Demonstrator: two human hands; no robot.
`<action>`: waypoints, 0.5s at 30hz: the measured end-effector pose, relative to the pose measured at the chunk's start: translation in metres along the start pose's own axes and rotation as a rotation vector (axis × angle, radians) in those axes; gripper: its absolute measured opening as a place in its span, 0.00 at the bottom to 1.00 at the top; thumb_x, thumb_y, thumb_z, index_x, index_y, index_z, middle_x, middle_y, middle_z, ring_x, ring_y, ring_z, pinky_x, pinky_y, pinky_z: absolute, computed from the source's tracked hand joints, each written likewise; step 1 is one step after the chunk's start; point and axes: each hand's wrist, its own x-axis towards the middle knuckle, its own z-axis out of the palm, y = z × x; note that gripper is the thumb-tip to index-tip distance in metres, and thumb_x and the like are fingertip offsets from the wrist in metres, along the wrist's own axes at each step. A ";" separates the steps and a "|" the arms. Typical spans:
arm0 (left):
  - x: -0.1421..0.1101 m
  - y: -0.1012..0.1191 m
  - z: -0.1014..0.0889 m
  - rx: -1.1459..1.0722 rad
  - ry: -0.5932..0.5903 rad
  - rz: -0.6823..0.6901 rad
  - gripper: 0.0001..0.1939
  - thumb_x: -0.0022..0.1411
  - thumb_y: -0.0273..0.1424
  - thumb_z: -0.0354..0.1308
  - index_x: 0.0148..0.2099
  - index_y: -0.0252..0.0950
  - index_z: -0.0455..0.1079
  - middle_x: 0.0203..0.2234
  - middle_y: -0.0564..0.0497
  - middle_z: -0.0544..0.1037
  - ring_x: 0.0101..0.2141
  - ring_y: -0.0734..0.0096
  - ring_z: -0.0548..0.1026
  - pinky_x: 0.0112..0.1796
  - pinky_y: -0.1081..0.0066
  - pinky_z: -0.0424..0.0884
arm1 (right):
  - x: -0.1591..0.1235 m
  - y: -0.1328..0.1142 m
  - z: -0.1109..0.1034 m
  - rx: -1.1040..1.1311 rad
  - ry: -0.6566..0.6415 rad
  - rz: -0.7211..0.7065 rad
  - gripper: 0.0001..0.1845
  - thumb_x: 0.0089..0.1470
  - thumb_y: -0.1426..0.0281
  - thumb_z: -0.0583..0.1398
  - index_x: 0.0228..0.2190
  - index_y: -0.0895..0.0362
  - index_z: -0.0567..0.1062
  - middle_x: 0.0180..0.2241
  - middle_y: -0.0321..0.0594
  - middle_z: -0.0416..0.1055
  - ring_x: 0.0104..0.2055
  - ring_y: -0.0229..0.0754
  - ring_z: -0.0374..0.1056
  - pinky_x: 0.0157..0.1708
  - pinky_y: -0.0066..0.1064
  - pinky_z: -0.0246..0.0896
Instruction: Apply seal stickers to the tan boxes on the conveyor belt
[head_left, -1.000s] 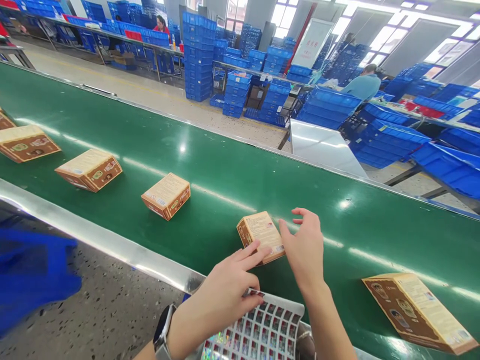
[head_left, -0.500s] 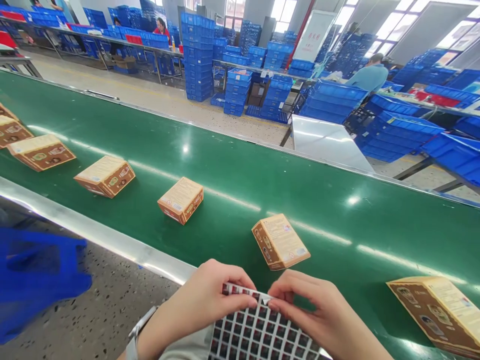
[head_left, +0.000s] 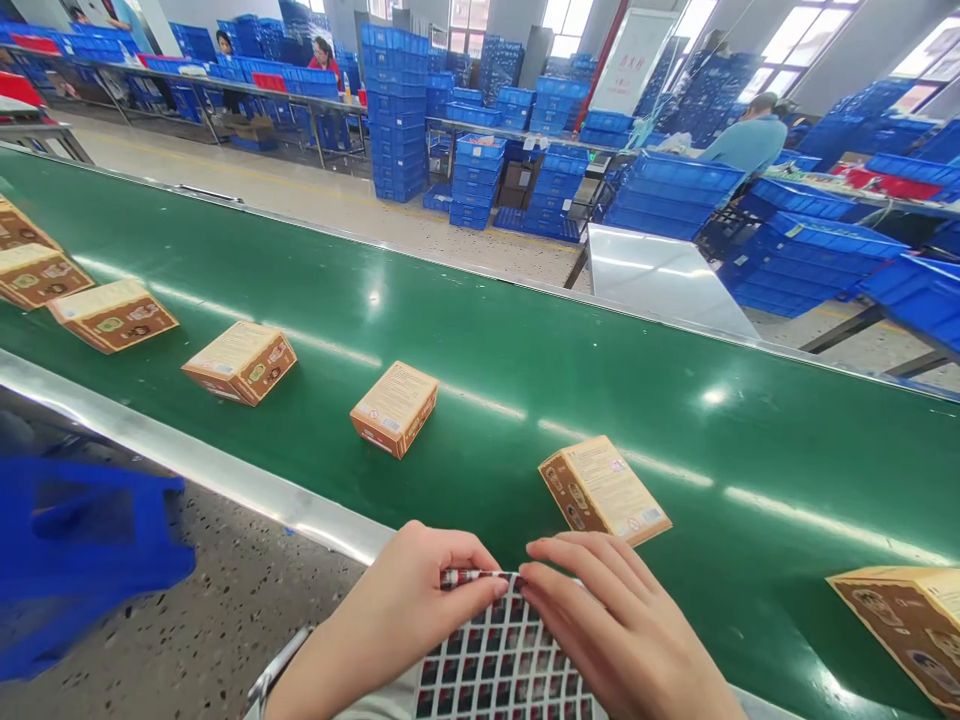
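Note:
A white sheet of small dark red-and-black stickers [head_left: 495, 660] lies below my hands, rows of little squares across it. Its top edge is bent over in a narrow strip. My left hand [head_left: 409, 610] pinches that edge between thumb and fingers. At the right part of the same edge is my right hand [head_left: 622, 620], closed at the fingertips and covering the sheet's right side; its thumb is partly hidden. Just beyond my right hand, a brown and cream printed box [head_left: 607, 485] rests on the green conveyor belt [head_left: 465, 480].
More boxes of the same kind sit along the belt, such as one box [head_left: 394, 405] in the middle and another box [head_left: 907, 620] at right. A blue plastic stool [head_left: 97, 550] stands at lower left. Stacked blue crates [head_left: 397, 110] and seated people are across the aisle.
The boxes have shifted rightward along the belt. My right hand has turned over the sheet's edge, its fingers straighter, and the lifted white corner no longer shows. My left hand keeps its pinch.

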 end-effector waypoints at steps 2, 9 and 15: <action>0.000 0.001 0.001 -0.009 0.017 -0.005 0.13 0.61 0.36 0.58 0.33 0.35 0.80 0.26 0.53 0.81 0.28 0.71 0.72 0.30 0.75 0.63 | -0.002 -0.003 0.003 -0.071 0.055 -0.043 0.15 0.68 0.81 0.50 0.40 0.59 0.75 0.40 0.47 0.79 0.41 0.49 0.76 0.43 0.41 0.69; -0.005 -0.007 -0.011 0.031 0.088 -0.018 0.09 0.60 0.33 0.60 0.31 0.36 0.79 0.28 0.51 0.82 0.32 0.68 0.76 0.31 0.74 0.66 | 0.003 0.019 0.008 0.404 0.048 0.301 0.06 0.67 0.74 0.57 0.39 0.51 0.73 0.41 0.40 0.79 0.44 0.45 0.76 0.43 0.34 0.73; -0.017 -0.017 -0.023 0.062 -0.063 0.107 0.04 0.57 0.27 0.65 0.31 0.40 0.81 0.54 0.46 0.79 0.61 0.53 0.69 0.44 0.67 0.75 | 0.071 0.077 0.070 0.832 0.060 0.834 0.35 0.58 0.53 0.60 0.61 0.54 0.60 0.54 0.52 0.72 0.53 0.53 0.72 0.48 0.48 0.71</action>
